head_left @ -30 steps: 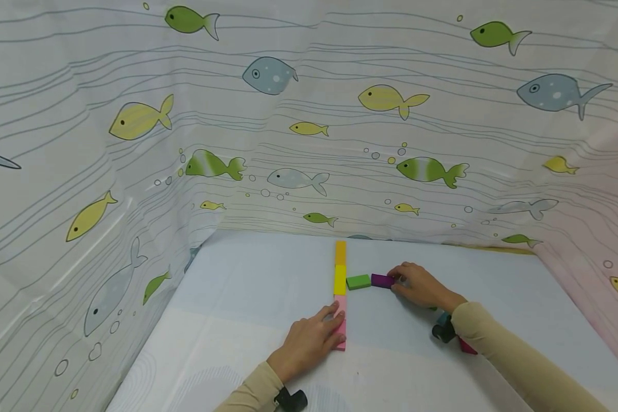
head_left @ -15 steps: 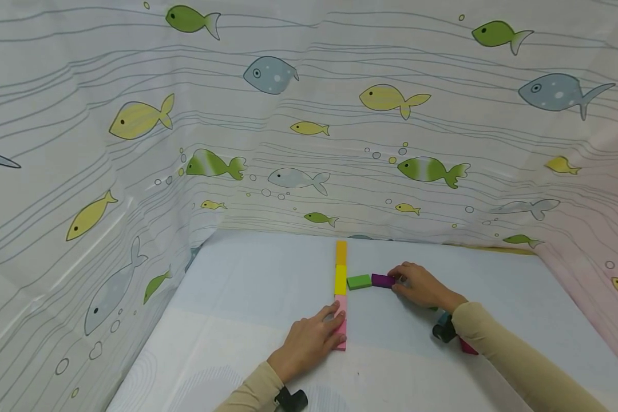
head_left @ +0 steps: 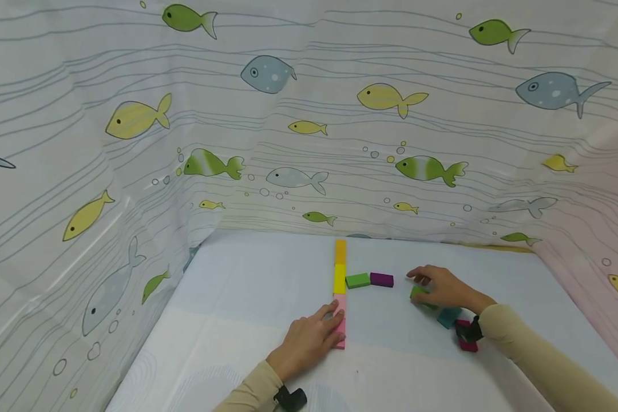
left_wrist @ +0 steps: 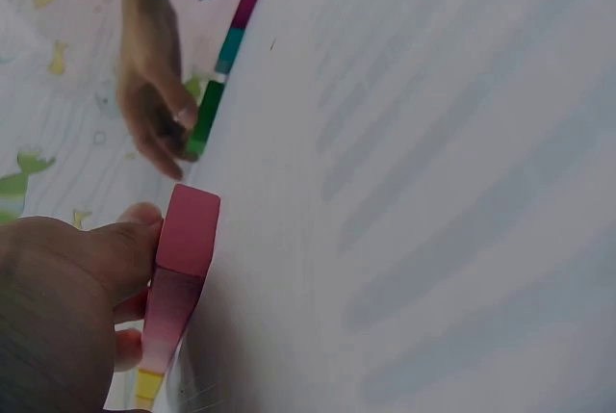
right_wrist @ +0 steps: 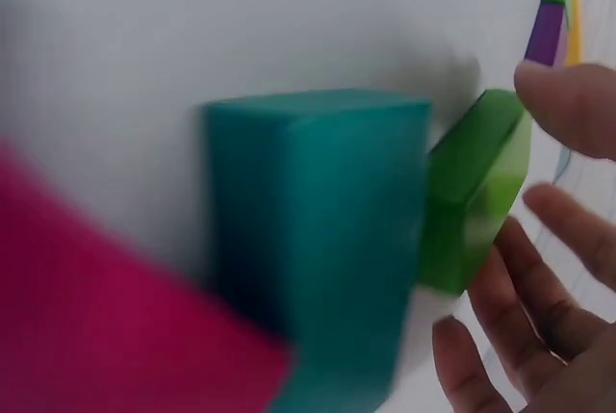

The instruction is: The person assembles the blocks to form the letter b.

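Note:
My left hand point(head_left: 305, 344) rests its fingertips along the pink blocks point(head_left: 340, 306) at the near end of a straight row. Seen from the left wrist, the thumb lies against the side of the nearest pink block point(left_wrist: 190, 230). My right hand point(head_left: 445, 288) hovers over a loose green block point(head_left: 418, 294), fingers relaxed and spread about it. In the right wrist view a gap shows between the thumb and that green block point(right_wrist: 472, 177). Left of the right hand, a purple block point(head_left: 381, 280) lies end to end with another green block point(head_left: 357, 280), which meets the row's side.
Beyond the pink blocks the row continues with a yellow block point(head_left: 339, 279) and an orange block point(head_left: 340, 252). A teal block point(head_left: 448, 318) and a magenta block point(head_left: 467, 344) lie under and beside the right wrist. Fish-patterned sheeting point(head_left: 298, 149) walls the white table point(head_left: 252, 286).
My right hand has let go of the purple block and moved right and nearer, to above the loose green block. The left hand stays on the pink blocks.

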Motion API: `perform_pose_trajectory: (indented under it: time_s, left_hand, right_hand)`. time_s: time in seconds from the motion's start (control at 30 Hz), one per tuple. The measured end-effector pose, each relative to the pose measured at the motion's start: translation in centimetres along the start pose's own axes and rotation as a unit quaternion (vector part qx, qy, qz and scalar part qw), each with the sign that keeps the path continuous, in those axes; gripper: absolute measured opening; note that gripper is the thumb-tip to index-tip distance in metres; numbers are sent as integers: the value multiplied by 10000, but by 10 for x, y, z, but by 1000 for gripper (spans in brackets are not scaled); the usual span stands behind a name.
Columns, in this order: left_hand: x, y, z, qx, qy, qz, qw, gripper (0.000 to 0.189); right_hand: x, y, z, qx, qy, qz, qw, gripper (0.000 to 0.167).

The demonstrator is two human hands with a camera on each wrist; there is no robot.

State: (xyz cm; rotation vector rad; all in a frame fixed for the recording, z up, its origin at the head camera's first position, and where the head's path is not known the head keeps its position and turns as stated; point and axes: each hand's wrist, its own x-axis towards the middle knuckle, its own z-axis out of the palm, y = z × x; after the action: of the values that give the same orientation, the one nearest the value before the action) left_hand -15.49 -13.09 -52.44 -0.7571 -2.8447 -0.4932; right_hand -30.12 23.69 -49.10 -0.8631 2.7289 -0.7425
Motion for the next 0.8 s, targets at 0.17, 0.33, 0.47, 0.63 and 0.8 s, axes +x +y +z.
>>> perform_pose_trajectory:
  time_s: [0.17,0.33,0.47,0.63,0.8]
  left_hand:
    - [0,1,-2,2,-13,14,10000,47]
    - [0,0,0,-29,-55,-42,10000,48]
    - [0,0,0,-25,-98,-109,9999,48]
    - [0,0,0,-55,-207,-173,9996,49]
    - [0,1,0,-85,-196,-163,9996,49]
  right_hand:
    - [-24,8,-5,250,-83,-138,9996,52]
    - [-38,11,-8,328,-166,-51,9993,54]
    - [-43,11,-8,400,-241,47,9989,53]
    - [-43,11,-5,485,-289,125,9983,52]
    - [-41,10,-2,509,-330,123,9981,57]
